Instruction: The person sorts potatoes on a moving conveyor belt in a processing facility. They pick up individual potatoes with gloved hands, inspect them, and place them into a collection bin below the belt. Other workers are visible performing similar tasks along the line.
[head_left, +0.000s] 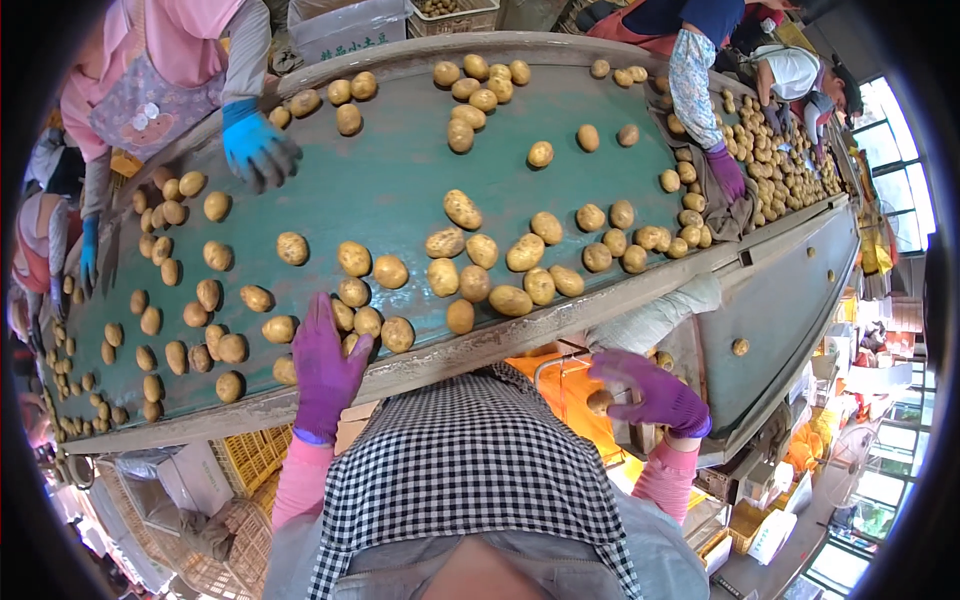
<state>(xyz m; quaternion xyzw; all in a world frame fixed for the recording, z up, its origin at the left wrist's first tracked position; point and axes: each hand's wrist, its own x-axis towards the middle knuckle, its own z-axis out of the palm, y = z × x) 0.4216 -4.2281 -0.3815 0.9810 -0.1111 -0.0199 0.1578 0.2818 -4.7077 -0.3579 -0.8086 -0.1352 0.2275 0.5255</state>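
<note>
My left hand (328, 364), in a purple knitted glove, rests at the near rim of the green conveyor belt (375, 180), its fingers against several potatoes (367, 322). Whether it grips one is hidden. My right hand (649, 394), gloved alike, is beyond the near rim, over an orange sack (574, 390). Its fingers are spread and slightly blurred, and a potato (600, 402) is just beside them, apparently loose. Many more potatoes (511, 300) lie scattered over the belt, with a dense heap (780, 165) at the far right.
A worn rim (480, 343) edges the belt. Across it, a co-worker's blue-gloved hand (259, 150) reaches over the belt; another's purple-gloved hand (725, 174) rests on a brown cloth (724, 206). A lower green belt (772, 315) runs at right. Yellow crates (251, 457) and a wicker basket (247, 536) stand below left.
</note>
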